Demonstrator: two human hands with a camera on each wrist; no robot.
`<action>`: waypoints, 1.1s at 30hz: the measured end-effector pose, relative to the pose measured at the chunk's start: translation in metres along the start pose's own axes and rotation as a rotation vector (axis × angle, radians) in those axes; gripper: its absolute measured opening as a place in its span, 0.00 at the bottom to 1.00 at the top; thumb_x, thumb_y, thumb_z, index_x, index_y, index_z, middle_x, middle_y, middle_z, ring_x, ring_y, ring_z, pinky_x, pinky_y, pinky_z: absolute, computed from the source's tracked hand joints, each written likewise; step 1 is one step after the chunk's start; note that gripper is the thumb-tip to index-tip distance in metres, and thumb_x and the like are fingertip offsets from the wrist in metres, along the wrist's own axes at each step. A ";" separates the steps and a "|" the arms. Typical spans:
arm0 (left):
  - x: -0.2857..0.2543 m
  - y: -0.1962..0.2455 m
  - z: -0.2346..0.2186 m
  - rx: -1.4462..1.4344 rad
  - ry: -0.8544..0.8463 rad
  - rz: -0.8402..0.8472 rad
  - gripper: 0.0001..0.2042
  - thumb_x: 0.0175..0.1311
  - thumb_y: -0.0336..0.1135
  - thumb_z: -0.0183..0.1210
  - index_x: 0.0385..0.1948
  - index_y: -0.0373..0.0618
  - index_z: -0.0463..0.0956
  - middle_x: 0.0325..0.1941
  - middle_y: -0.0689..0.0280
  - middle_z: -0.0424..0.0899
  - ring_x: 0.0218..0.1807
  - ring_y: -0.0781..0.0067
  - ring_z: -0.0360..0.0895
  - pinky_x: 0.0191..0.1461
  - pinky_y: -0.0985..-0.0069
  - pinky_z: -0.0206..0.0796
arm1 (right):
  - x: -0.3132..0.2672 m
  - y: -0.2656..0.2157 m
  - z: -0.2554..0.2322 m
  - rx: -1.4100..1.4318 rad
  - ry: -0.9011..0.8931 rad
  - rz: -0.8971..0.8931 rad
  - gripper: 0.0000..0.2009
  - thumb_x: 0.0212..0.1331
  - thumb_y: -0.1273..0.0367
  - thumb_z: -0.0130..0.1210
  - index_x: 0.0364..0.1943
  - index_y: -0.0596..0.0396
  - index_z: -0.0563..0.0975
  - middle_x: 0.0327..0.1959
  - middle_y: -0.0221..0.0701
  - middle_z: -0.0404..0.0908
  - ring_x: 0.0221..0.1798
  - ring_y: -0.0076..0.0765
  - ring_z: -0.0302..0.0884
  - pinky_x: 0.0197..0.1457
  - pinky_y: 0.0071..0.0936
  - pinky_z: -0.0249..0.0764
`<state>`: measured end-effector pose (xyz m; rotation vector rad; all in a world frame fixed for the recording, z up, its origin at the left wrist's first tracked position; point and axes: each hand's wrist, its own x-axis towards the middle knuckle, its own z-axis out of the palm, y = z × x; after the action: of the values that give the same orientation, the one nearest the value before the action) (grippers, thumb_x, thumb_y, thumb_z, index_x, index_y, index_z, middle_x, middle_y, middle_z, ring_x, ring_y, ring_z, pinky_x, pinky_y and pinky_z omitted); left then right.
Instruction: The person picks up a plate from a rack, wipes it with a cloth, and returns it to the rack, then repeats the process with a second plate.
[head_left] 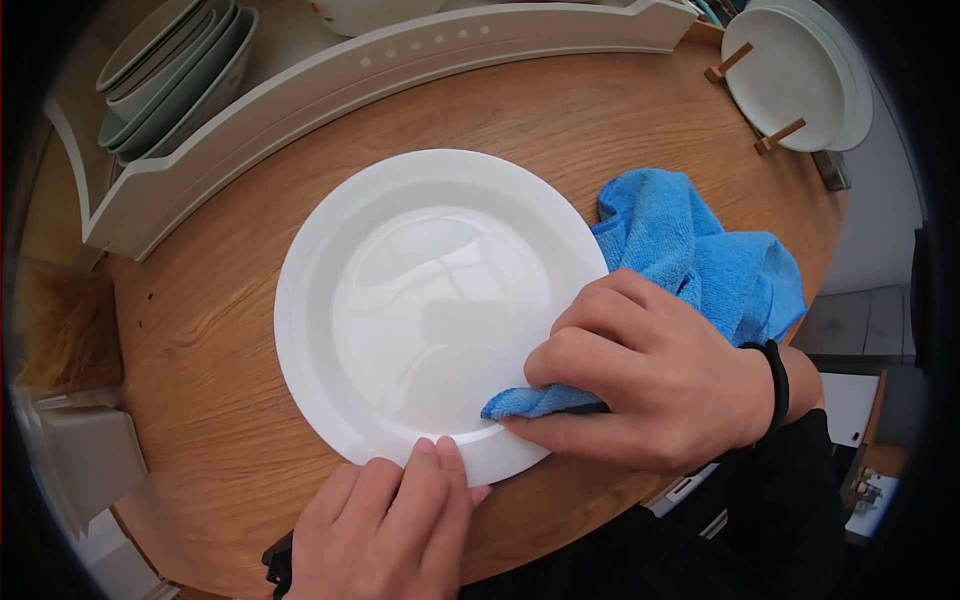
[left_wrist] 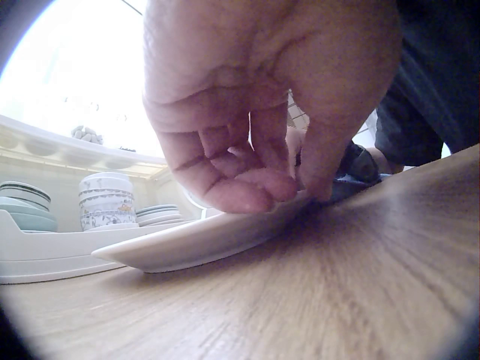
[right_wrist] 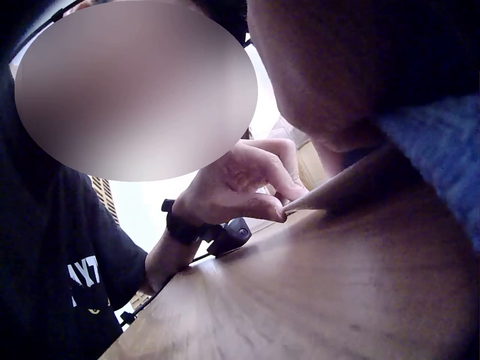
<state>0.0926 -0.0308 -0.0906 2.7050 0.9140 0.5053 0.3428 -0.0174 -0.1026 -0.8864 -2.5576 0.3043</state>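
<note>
My right hand (head_left: 650,385) clenches a blue cloth (head_left: 700,260) on the white plate (head_left: 430,300) — left hand (head_left: 390,520) pinches its near rim, thumb underneath only in the wrist view.

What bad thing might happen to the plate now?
The plate sits near the table edge, and the left hand only holds its rim, so a hard wipe by the right hand with the cloth might slide it off. Its near rim looks lifted, so it may tip.

left hand (head_left: 385,525): fingers are curled, fingertips are pressed down at the near edge | right hand (head_left: 650,385): fingers are bent and closed, knuckles are raised, wrist is kept low
</note>
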 end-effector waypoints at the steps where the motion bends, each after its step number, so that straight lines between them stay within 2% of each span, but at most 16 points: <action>1: 0.000 0.000 0.000 -0.008 -0.001 -0.002 0.16 0.55 0.29 0.70 0.44 0.31 0.81 0.40 0.59 0.80 0.35 0.62 0.78 0.36 0.70 0.69 | 0.001 -0.001 -0.002 -0.017 0.014 0.015 0.16 0.37 0.66 0.66 0.36 0.49 0.87 0.39 0.32 0.76 0.40 0.38 0.74 0.43 0.36 0.72; 9: 0.002 0.001 0.000 -0.013 0.000 -0.011 0.16 0.55 0.29 0.71 0.44 0.31 0.81 0.39 0.58 0.80 0.34 0.62 0.77 0.36 0.69 0.69 | -0.002 -0.002 -0.006 -0.101 0.073 0.091 0.14 0.31 0.67 0.64 0.30 0.51 0.85 0.37 0.33 0.77 0.38 0.40 0.75 0.40 0.37 0.72; 17: 0.001 0.000 0.000 -0.015 0.000 -0.010 0.16 0.56 0.29 0.70 0.44 0.31 0.81 0.38 0.58 0.80 0.34 0.62 0.78 0.35 0.69 0.69 | 0.000 0.003 0.002 0.028 0.013 0.018 0.14 0.40 0.69 0.67 0.36 0.50 0.86 0.38 0.33 0.77 0.41 0.41 0.75 0.43 0.38 0.71; 21: 0.001 0.000 0.000 0.000 -0.002 -0.002 0.16 0.56 0.29 0.70 0.44 0.31 0.80 0.39 0.58 0.80 0.34 0.62 0.78 0.35 0.69 0.69 | -0.001 0.002 0.001 0.008 0.019 0.018 0.13 0.40 0.68 0.68 0.35 0.49 0.86 0.39 0.33 0.77 0.42 0.40 0.75 0.43 0.37 0.71; 26: 0.001 0.001 0.002 0.000 0.003 -0.005 0.16 0.55 0.29 0.71 0.44 0.32 0.81 0.39 0.58 0.80 0.34 0.62 0.78 0.36 0.69 0.70 | -0.001 0.002 -0.010 -0.127 0.034 0.094 0.14 0.31 0.68 0.64 0.29 0.51 0.84 0.39 0.35 0.77 0.41 0.43 0.75 0.41 0.38 0.71; 29: 0.000 0.000 0.001 -0.004 0.012 -0.001 0.16 0.55 0.30 0.71 0.43 0.32 0.81 0.39 0.59 0.80 0.34 0.62 0.78 0.36 0.69 0.70 | 0.000 0.002 -0.009 -0.106 0.051 0.105 0.15 0.27 0.68 0.62 0.28 0.52 0.83 0.39 0.36 0.78 0.41 0.44 0.75 0.40 0.39 0.71; 33: 0.001 0.001 0.001 -0.002 0.006 0.001 0.16 0.55 0.30 0.71 0.43 0.32 0.81 0.39 0.58 0.80 0.35 0.62 0.78 0.36 0.69 0.70 | -0.002 0.005 -0.009 -0.070 0.019 0.096 0.14 0.30 0.69 0.64 0.30 0.51 0.84 0.40 0.35 0.78 0.41 0.44 0.75 0.41 0.39 0.71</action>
<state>0.0950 -0.0312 -0.0912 2.7036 0.9133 0.5143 0.3510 -0.0139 -0.0970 -1.0346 -2.5262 0.2348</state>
